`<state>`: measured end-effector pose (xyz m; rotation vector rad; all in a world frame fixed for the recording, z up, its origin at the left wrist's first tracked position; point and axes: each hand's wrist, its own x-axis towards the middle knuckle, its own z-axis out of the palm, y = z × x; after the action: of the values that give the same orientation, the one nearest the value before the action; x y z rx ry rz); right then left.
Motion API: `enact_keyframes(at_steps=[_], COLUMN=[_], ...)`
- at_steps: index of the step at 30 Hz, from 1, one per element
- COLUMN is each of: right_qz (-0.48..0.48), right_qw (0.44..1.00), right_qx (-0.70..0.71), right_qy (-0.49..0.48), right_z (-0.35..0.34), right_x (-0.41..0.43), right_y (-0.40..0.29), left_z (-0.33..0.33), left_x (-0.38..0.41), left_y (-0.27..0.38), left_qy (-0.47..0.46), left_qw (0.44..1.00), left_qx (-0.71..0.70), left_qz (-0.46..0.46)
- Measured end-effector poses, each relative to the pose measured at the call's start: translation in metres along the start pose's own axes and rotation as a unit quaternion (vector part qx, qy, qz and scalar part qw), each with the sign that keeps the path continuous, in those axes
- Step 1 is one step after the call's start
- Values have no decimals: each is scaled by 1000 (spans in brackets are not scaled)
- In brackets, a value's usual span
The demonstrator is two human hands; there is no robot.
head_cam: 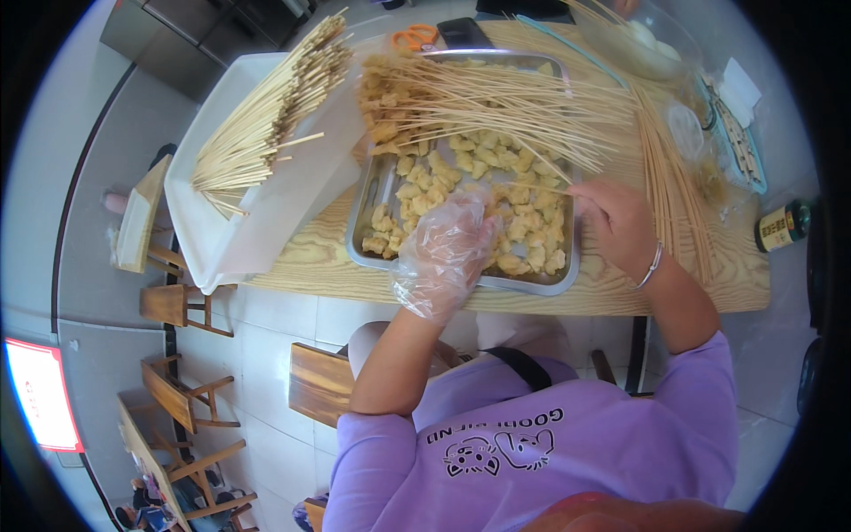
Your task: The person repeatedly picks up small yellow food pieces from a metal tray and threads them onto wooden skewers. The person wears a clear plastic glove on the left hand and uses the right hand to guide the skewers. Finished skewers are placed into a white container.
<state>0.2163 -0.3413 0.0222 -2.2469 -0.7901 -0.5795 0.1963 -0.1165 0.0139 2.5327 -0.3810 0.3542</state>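
Note:
A metal tray [568, 266] holds pale yellow food chunks [429, 186]. My left hand [445, 243], in a clear plastic glove, is down at the chunks in the tray's middle; what its fingers hold is hidden. My bare right hand [615, 216] pinches a thin wooden skewer [538, 189], which runs left towards the gloved fingers. Across the tray's far part lies a pile of skewers [492, 100], with coated food chunks [392, 100] on their left ends. Loose bare skewers [665, 173] lie on the wooden table to the right of the tray.
On the left, a white plastic bin [193, 226] holds a big bundle of sticks [272, 113]. Orange-handled scissors [415, 37] and a dark phone [463, 33] lie beyond the tray. At the right are a blue basket [738, 153], a clear bowl [638, 46] and a labelled jar [783, 226].

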Motion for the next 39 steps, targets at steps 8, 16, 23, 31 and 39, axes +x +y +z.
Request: enact_keyframes(at_steps=[8,16,23,31,39], right_qz=[-10,-4,-16,62,-28], right_qw=[998,999,998,993,984], right_qx=[-49,-27,-56,-83,-174], right_qy=[27,21,36,52,-36], right_z=[2,6,6,5,43], right_x=[6,4,3,15,137], right_y=[3,1,2,-5,26], left_z=[-7,-10,1,0,0], left_x=[-10,-15,-18,-21,-18], left_y=[0,-2,-7,-7,-6], left_qy=[-20,-52,13,-16,-44], left_qw=[999,997,999,998,998], left_qx=[20,-35,10,26,24], left_qz=[22,38,51,59,39])
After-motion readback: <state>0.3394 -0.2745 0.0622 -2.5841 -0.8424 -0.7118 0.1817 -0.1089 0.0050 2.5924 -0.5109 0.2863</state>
